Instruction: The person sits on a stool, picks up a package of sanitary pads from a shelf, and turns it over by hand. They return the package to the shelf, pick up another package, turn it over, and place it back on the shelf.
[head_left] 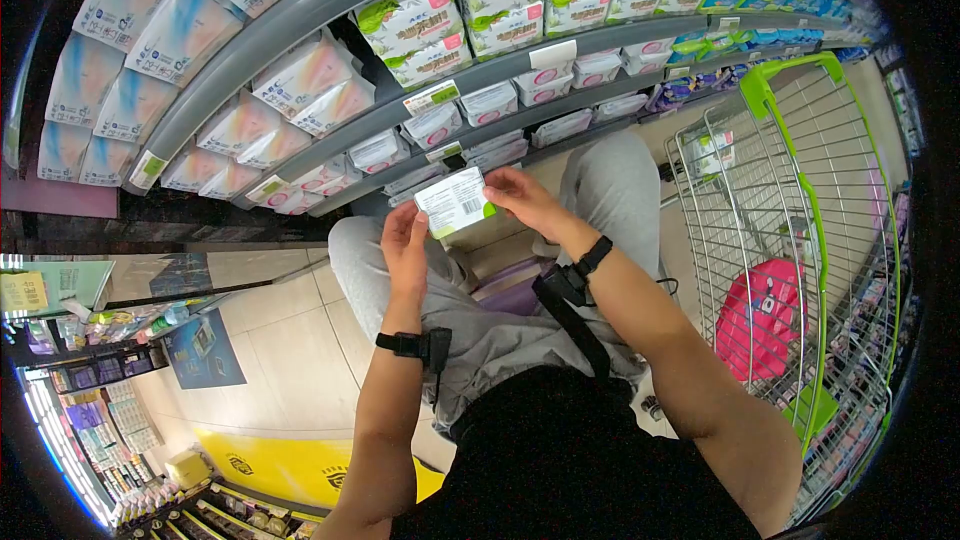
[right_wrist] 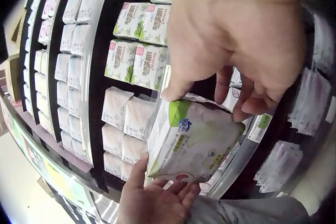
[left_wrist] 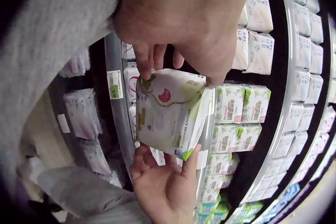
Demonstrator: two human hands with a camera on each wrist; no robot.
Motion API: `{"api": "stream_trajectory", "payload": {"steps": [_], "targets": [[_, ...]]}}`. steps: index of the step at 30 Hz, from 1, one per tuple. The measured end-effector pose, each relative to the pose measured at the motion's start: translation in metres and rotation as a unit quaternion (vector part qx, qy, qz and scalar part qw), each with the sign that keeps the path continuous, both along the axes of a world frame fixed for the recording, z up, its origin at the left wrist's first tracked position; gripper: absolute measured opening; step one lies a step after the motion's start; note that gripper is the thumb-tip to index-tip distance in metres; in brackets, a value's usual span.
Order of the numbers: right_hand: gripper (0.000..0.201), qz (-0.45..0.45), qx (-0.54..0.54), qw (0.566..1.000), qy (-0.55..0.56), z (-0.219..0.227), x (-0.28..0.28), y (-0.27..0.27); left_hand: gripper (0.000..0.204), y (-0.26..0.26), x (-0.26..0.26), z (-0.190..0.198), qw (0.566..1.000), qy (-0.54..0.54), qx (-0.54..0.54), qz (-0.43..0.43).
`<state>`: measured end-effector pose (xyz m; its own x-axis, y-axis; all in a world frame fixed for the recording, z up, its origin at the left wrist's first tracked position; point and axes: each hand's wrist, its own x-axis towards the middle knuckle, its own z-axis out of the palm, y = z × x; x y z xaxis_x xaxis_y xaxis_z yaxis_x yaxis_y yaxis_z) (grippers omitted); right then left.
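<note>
A white pack of sanitary pads (head_left: 455,204) with a green corner is held between both hands, its back with small print and a barcode facing up in the head view. My left hand (head_left: 405,245) grips its left end between thumb and fingers. At the right end, my right hand (head_left: 525,203) pinches the edge near the green corner. In the left wrist view, the pack (left_wrist: 167,111) shows its other face, with a pink round mark and a green line. The right wrist view shows that same face of the pack (right_wrist: 197,140), tilted between the two hands.
Shelves (head_left: 500,72) with many white, green and blue packs curve in front. A wire shopping cart (head_left: 760,190) with green trim stands at the right, holding a pink bag (head_left: 760,318). The person's knees (head_left: 615,185) are bent below the hands, above a tiled floor (head_left: 280,340).
</note>
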<state>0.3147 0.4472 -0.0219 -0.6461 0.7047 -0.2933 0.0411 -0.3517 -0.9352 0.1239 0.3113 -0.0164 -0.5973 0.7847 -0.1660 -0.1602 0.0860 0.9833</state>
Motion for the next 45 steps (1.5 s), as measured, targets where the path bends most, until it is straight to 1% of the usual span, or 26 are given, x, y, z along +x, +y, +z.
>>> {"api": "stream_trajectory", "payload": {"steps": [1, 7, 10, 13, 16, 19, 22, 25, 28, 31, 34, 40, 45], "targets": [[0.038, 0.004, -0.001, 1.000, 0.006, -0.003, 0.001, 0.001, 0.035, 0.000, -0.001, -0.001, 1.000, 0.009, 0.004, -0.011], [0.038, -0.014, -0.002, 0.999, 0.031, -0.013, 0.002, 0.001, 0.034, 0.000, -0.001, 0.001, 0.998, -0.047, 0.038, -0.001], [0.039, 0.021, -0.019, 1.000, 0.013, -0.015, 0.004, 0.005, 0.037, -0.002, -0.005, -0.004, 0.997, -0.064, 0.048, -0.017], [0.045, 0.016, -0.047, 0.998, 0.036, -0.008, 0.003, 0.001, 0.039, -0.002, -0.005, -0.002, 0.996, -0.070, 0.041, -0.022], [0.046, 0.033, -0.033, 0.998, 0.036, -0.005, 0.004, -0.001, 0.039, -0.003, -0.004, 0.001, 0.996, -0.071, 0.044, -0.028], [0.047, 0.051, -0.036, 0.998, 0.013, -0.014, 0.004, -0.001, 0.039, -0.003, -0.005, 0.002, 0.995, -0.076, 0.052, -0.035], [0.051, 0.095, -0.015, 0.995, 0.023, -0.031, 0.004, 0.003, 0.040, -0.004, -0.006, -0.002, 0.994, -0.085, 0.067, -0.033], [0.051, 0.104, -0.030, 0.994, -0.020, -0.009, 0.007, 0.004, 0.046, -0.004, -0.006, -0.002, 0.992, -0.083, 0.078, -0.051], [0.051, 0.100, -0.043, 0.992, 0.063, 0.003, 0.009, 0.005, 0.051, -0.005, -0.002, 0.002, 0.991, -0.091, 0.071, -0.062], [0.050, 0.096, -0.035, 0.990, 0.099, -0.010, 0.006, 0.005, 0.056, -0.004, -0.002, 0.000, 0.991, -0.100, 0.056, -0.062], [0.048, 0.086, -0.033, 0.993, 0.075, -0.013, 0.006, 0.005, 0.060, -0.005, -0.002, 0.002, 0.991, -0.107, 0.046, -0.066], [0.050, 0.072, -0.013, 0.997, 0.037, -0.005, 0.005, 0.005, 0.057, -0.006, -0.001, 0.004, 0.993, -0.085, 0.020, -0.080], [0.049, 0.066, -0.006, 0.996, 0.053, -0.006, 0.005, 0.005, 0.056, -0.006, 0.000, 0.006, 0.992, -0.092, 0.026, -0.084]]}}
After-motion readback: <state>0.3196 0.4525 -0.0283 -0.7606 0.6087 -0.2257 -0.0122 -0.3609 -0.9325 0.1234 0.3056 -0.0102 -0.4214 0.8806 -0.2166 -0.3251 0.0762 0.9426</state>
